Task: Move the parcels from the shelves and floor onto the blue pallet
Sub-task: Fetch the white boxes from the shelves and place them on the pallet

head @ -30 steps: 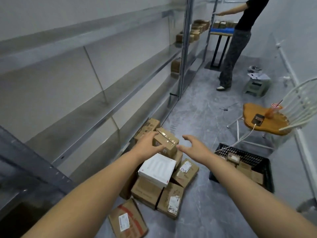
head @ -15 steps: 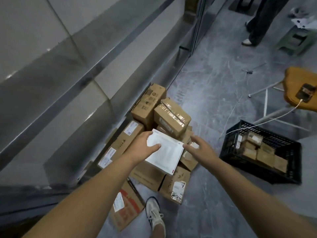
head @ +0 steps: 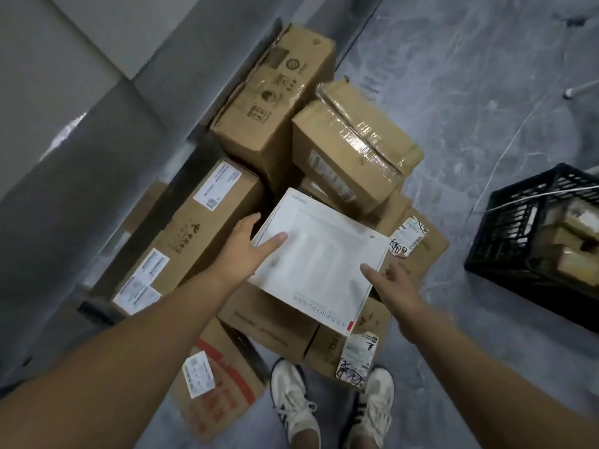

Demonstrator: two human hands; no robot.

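gripping the white box (head: 321, 254) by its left edge, the left hand (head: 240, 251) has its thumb flat on the lid and fingers over the side. the right hand (head: 397, 286) is at the right edge, thumb on the lid and other fingers hidden, so i cannot tell whether it grips. the box lies tilted atop a heap of cardboard boxes (head: 350, 147) on the floor (head: 470, 92) beside the shelf (head: 64, 140), with a black crate (head: 505, 241) of small parcels well apart to the right.
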